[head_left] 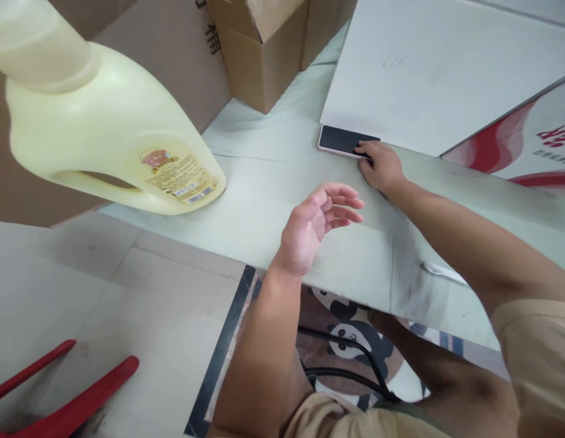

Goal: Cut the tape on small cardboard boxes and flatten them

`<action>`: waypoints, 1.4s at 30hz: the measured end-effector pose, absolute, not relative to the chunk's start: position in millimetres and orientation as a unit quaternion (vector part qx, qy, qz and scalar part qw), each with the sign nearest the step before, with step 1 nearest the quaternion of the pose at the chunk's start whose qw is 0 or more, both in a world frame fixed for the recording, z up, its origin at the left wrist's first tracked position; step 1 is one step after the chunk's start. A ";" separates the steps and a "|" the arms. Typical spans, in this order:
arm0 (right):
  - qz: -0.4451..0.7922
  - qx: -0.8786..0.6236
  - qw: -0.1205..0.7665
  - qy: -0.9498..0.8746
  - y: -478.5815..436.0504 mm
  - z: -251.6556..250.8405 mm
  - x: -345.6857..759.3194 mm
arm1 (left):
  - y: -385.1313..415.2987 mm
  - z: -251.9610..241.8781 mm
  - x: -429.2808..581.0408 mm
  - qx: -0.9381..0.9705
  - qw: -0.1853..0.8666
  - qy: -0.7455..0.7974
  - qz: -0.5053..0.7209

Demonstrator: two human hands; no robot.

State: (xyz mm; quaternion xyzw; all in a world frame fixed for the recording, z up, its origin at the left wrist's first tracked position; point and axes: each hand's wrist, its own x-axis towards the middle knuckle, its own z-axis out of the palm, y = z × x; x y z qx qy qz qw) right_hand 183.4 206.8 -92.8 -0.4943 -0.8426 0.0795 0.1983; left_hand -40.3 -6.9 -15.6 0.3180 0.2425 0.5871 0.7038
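Observation:
My left hand hovers over the pale tabletop, palm turned sideways, fingers apart and loosely curled, holding nothing. My right hand reaches further across the table and rests its fingertips on the near end of a black phone lying flat. A large pale-yellow jug with a built-in handle and a printed label stands at the table's left edge, close to the camera.
Cardboard boxes stand at the back left. A white board and a red-and-white printed sign lie at the back right. Below are a tiled floor, a red chair's legs and black cables.

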 end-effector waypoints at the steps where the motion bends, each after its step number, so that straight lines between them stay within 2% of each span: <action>1: 0.075 -0.488 0.208 -0.845 209.2 -95.7 184.7 | -6.4 -14.5 -39.4 0.315 0.702 0.247 0.589; 9: 0.070 -0.471 0.246 -0.844 213.5 -107.8 189.1 | -0.1 -6.7 -25.8 0.302 0.704 0.281 0.579; 18: 0.012 -0.458 0.211 -0.864 205.7 -100.4 183.7 | -1.6 -3.2 -26.0 0.263 0.703 0.259 0.608; 23: -0.005 -0.392 0.189 -0.900 208.4 -79.9 146.1 | -0.1 -1.6 -34.9 0.215 0.697 0.220 0.647; 28: 0.008 -0.348 0.173 -0.922 232.2 -46.7 57.2 | 1.1 -3.7 -42.9 0.176 0.691 0.231 0.662; 35: 0.095 -0.441 0.237 -0.861 263.6 7.1 -74.2 | -4.6 -1.6 -67.4 0.182 0.677 0.245 0.669; 42: 0.082 -0.443 0.275 -0.850 268.2 24.8 -90.4 | -6.8 0.3 -69.9 0.192 0.662 0.295 0.661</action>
